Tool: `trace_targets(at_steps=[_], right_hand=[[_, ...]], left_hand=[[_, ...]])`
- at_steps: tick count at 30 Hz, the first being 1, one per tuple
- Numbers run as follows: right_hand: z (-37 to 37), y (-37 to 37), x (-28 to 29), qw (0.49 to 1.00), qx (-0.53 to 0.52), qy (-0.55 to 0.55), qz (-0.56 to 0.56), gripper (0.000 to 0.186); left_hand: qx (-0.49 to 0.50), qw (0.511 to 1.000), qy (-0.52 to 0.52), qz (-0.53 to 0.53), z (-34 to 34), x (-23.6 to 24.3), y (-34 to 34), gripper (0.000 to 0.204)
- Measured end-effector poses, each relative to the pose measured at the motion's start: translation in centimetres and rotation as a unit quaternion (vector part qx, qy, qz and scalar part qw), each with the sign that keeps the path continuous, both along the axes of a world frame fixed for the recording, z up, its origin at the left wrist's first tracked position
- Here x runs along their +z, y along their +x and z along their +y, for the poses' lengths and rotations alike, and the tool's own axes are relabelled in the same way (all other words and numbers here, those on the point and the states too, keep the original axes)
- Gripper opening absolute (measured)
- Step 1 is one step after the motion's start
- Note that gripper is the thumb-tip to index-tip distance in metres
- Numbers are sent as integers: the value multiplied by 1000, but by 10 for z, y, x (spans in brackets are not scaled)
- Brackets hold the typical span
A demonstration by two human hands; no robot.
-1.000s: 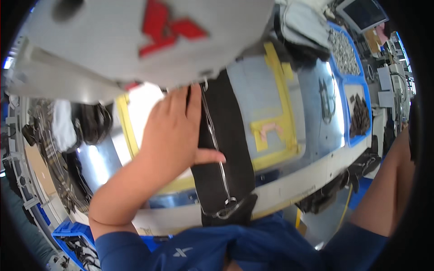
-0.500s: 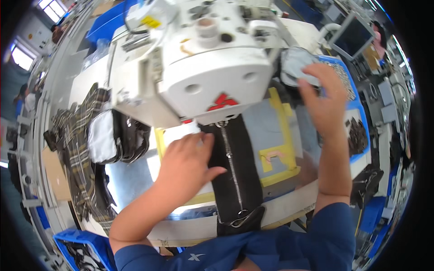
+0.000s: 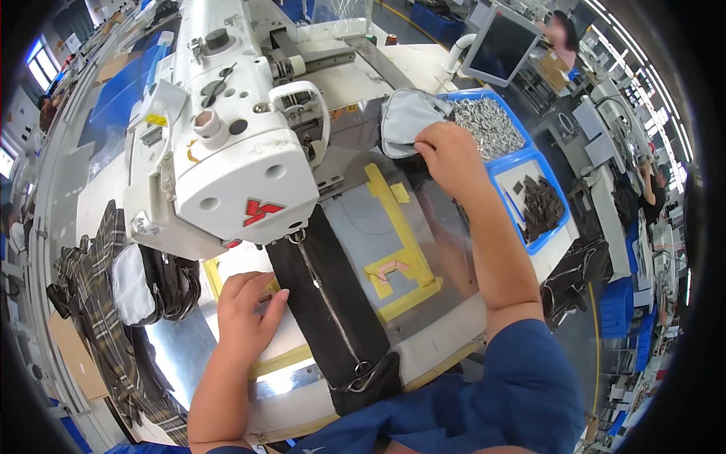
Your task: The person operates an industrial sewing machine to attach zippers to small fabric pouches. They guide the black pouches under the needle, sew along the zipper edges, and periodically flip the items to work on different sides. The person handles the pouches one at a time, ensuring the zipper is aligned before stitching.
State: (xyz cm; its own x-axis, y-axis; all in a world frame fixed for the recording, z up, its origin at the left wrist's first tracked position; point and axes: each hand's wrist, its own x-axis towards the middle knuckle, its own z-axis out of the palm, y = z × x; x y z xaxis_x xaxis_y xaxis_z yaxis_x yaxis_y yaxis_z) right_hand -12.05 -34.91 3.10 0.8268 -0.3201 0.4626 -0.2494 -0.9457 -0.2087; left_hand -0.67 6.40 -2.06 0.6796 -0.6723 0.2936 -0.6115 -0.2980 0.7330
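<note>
My left hand (image 3: 249,306), fingers loosely bent and thumb apart, lies just left of a black fabric strip (image 3: 333,318) with a silver zipper (image 3: 318,284) and metal rings at its ends. The strip runs under the head of a white sewing machine (image 3: 242,181), on a plate (image 3: 359,223) marked with yellow tape. My right hand (image 3: 446,155) reaches up to the right and grips the edge of the top pouch in a stack of grey-lined black pouches (image 3: 401,117) behind the plate.
Plaid fabric (image 3: 106,295) and more pouches (image 3: 140,284) lie at left. Blue trays hold metal hardware (image 3: 491,125) and dark pieces (image 3: 541,200) at right. A monitor (image 3: 495,41) stands at back; other workers (image 3: 654,189) (image 3: 560,41) are beyond.
My right hand has come forward from the right and reached the grey pouches. My left hand has moved back off the zipper strip to its left edge. My view has widened over the machine.
</note>
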Motion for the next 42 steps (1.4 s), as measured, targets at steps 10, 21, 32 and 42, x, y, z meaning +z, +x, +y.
trace_targets(at_steps=[10, 21, 32, 42], right_hand=[[139, -58, 52, 925, 378, 33, -2, 11], [149, -19, -15, 911, 178, 274, 252, 27], [164, 18, -24, 904, 299, 196, 235, 26], [141, 16, -16, 777, 299, 511, 212, 35]], left_hand=[[-26, 992, -62, 111, 15, -6, 6, 30], [-74, 997, 18, 11, -8, -1, -2, 50], [-81, 996, 42, -7, -18, -5, 3, 18], [-10, 996, -43, -78, -14, 26, -5, 11]])
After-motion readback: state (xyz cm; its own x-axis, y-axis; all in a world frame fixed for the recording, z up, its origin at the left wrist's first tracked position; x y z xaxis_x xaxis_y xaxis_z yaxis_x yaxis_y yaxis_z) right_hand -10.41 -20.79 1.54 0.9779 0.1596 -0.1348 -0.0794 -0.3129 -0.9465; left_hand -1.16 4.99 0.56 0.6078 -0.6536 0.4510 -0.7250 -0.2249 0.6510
